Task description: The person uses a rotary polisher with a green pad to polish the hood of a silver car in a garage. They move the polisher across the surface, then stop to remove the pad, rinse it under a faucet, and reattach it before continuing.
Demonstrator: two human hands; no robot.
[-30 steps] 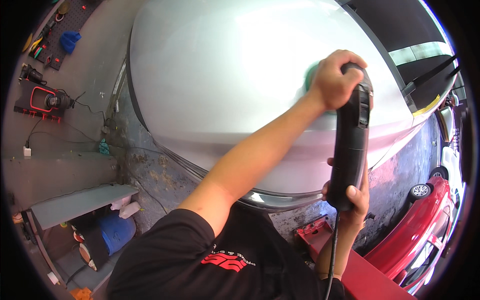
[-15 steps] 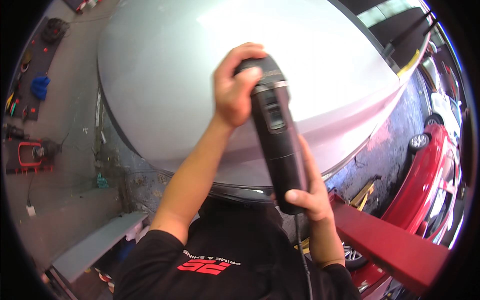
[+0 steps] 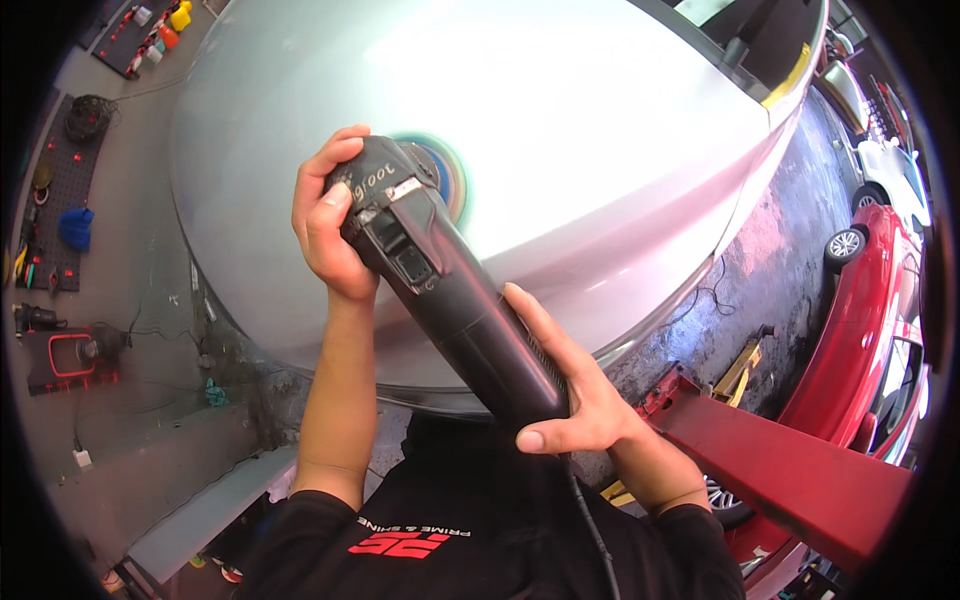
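A black corded car polisher (image 3: 455, 310) lies slantwise over the silver car panel (image 3: 290, 200). My left hand (image 3: 338, 220) is wrapped round its head, the thumb on top. At the rear end of its body, my right hand (image 3: 575, 385) grips with the thumb across the top and the fingers along the far side. A round pad (image 3: 458, 185) with a blue and greenish rim shows past the polisher's head, against the panel; most of it is hidden beneath. From the tool's rear a black cord (image 3: 590, 515) runs down across my shirt.
On the right, a red lift arm (image 3: 780, 465) reaches toward the panel, with a yellow stand (image 3: 740, 370) beside it. A red car (image 3: 850, 330) stands beyond. Along the left wall hang a dark pegboard (image 3: 60, 200) with a blue cloth (image 3: 75, 229) and a grey bench (image 3: 205, 515).
The polisher's head has swung to the left with my left hand, so the tool slants more. Its pad has come into view. My right hand has shifted slightly down and left.
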